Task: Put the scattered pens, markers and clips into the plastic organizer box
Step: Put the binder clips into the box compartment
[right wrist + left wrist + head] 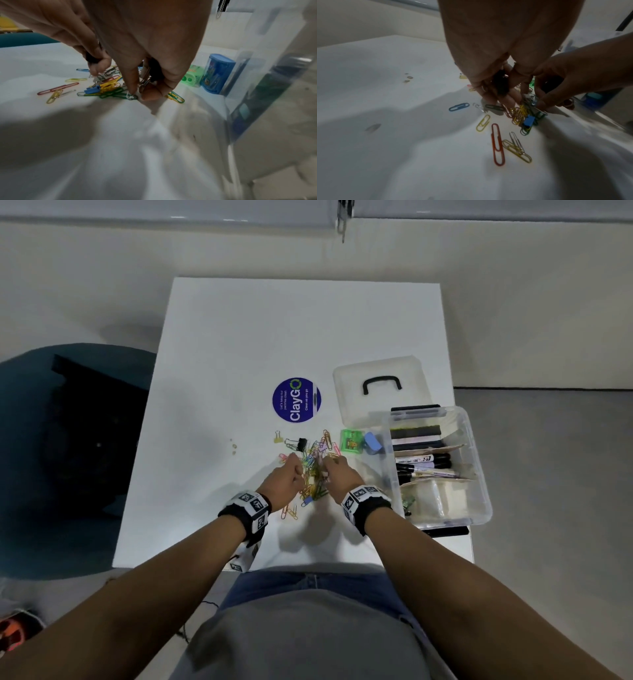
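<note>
Can't really see what either hand has got

Left hand (496, 75) and right hand (145, 60) cover the middle of the paper clip pile (313, 470); organizer box (274, 81) is a blurry smear, contents unreadable in the right wrist view.

Coloured paper clips (313, 470) lie heaped flat between both hands. Clear plastic organizer box (479, 474), lid off, stands right of the right hand, holding markers (423, 462) lying flat.

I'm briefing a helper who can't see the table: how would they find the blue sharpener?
Start at the clear plastic organizer box on the table's right side. Against its left wall, at the far end, stand two small items. The blue sharpener touches the box; its neighbour, the green sharpener, sits further left.
</note>
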The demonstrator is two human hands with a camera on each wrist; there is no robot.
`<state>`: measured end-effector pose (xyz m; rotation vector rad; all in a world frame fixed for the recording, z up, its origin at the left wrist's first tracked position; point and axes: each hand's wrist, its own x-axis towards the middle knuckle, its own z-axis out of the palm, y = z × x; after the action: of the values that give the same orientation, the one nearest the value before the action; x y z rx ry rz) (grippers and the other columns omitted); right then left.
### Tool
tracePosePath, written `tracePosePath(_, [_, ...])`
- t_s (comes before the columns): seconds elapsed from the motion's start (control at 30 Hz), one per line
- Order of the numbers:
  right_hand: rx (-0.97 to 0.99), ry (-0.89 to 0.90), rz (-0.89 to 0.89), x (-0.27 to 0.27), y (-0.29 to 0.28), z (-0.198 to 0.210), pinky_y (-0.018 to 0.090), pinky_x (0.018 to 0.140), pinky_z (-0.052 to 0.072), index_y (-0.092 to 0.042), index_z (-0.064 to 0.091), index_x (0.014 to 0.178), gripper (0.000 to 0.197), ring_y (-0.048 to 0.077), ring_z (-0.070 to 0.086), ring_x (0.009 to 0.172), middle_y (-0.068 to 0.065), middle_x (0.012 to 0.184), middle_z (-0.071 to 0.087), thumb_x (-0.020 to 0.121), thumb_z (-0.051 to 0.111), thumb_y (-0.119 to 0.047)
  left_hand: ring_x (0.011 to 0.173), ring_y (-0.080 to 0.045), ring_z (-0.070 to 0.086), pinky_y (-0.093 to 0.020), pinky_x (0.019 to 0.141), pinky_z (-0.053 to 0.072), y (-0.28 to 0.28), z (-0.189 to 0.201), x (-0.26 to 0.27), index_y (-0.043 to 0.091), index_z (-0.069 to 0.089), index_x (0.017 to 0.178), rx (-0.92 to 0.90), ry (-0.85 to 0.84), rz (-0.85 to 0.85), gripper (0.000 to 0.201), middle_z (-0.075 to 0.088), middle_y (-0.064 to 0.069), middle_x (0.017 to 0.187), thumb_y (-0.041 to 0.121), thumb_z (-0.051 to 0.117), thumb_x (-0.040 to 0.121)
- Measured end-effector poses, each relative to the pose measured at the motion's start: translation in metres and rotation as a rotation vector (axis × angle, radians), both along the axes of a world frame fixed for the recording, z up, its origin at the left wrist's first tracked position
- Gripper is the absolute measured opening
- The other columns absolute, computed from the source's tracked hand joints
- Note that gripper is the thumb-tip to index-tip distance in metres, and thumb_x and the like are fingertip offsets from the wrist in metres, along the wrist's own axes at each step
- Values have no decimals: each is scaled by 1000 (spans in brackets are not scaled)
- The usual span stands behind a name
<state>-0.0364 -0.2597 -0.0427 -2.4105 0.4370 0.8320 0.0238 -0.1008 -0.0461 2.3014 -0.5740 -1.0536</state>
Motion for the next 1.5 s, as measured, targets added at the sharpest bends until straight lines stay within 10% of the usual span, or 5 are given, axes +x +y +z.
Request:
tracePosePath(0.33, [38, -14, -265, -12, -2, -14, 38, 92, 44, -1, 45, 126, 34, 38, 55, 115, 21, 127, 50, 95, 45, -15, 92, -32, 57, -38, 74, 49, -21, -22, -18, 12, 52, 106, 131, -162, -212, 22, 48, -11, 113, 16, 61, 86])
tracePosePath(0.57, [377, -182, -787, -14, -4, -7, 33, 51, 49, -17, 45, 83, 14, 30, 59, 65, 17, 82, 61, 93, 37, -23, 74, -22, 52, -34, 66, 43, -12, -23, -6, 21, 47, 81, 5, -132, -88, 14, 56, -3, 85, 9, 51, 87])
tracePosePath(0.7, [798, -172, -1026, -11, -6, 0, 30, 51, 46, -15, 45, 77, 14, 22, 53, 54, 14, 74, 54, 84, 57, -19, 83, -20, 56, -33, 75, 51, 2, -20, 1, 18, 53, 109, 28, -215, 3, 25, 47, 1, 110, 6, 51, 88])
tracePosePath(1.03, [-50, -27, -472, -20, -19, -3, 38, 79, 52, -5, 48, 115, 30, 33, 64, 101, 16, 105, 65, 97, 51, -28, 88, -27, 58, -36, 71, 47, 6, -15, -22, 14, 54, 104, 218, -255, -307, 22, 53, -3, 105, 25, 63, 87])
tracePosePath(1.5, [-173, 150, -117, -35, -7, 1, 40, 91, 50, 1, 34, 136, 47, 33, 63, 111, 16, 120, 65, 95, 53, -11, 78, -25, 57, -32, 65, 51, 7, -7, -29, 13, 56, 92, 96, -254, -226, 16, 44, -3, 112, 20, 60, 79])
